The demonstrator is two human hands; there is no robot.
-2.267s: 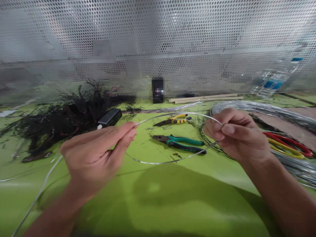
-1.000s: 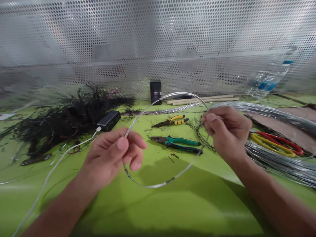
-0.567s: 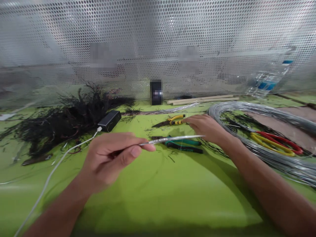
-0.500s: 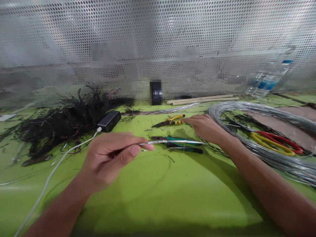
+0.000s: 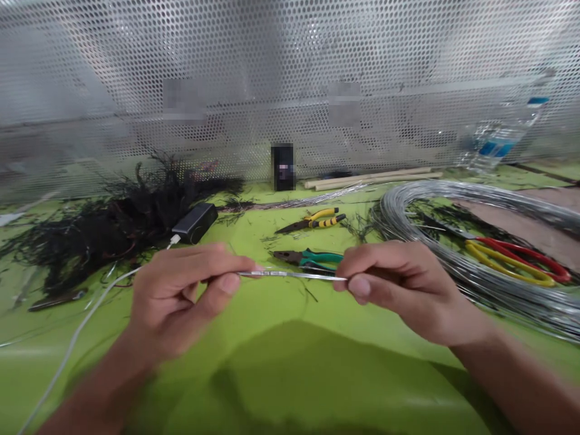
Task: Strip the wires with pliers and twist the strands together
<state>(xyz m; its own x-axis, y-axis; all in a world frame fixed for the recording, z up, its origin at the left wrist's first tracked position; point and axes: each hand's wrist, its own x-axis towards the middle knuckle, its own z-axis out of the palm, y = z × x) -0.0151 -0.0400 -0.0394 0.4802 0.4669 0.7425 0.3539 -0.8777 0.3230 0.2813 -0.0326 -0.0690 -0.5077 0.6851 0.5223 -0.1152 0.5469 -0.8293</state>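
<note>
A thin length of silvery wire [image 5: 294,275] stretches nearly level between my hands, above the green tabletop [image 5: 290,374]. My left hand [image 5: 181,296] pinches its left end between thumb and fingers; a wrapped-looking section shows close to those fingertips. At the right end, my right hand [image 5: 403,287] pinches the wire with thumb and forefinger. Just behind the wire lie green-handled pliers [image 5: 312,258], their handles partly hidden by my right hand. Farther back are long-nose pliers with yellow and black handles [image 5: 312,221].
A large wire coil [image 5: 399,205] with red-and-yellow-handled scissors [image 5: 516,260] lies right. To the left are a black fibre heap [image 5: 113,217], a black box [image 5: 196,222] and its white cable [image 5: 77,332]. A bottle [image 5: 502,142] stands by the perforated metal panel [image 5: 254,72].
My right hand has come back from beside the yellow-handled pliers and now grips the wire's right end. The yellow-handled pliers stay on the table. My left hand keeps its pinch.
</note>
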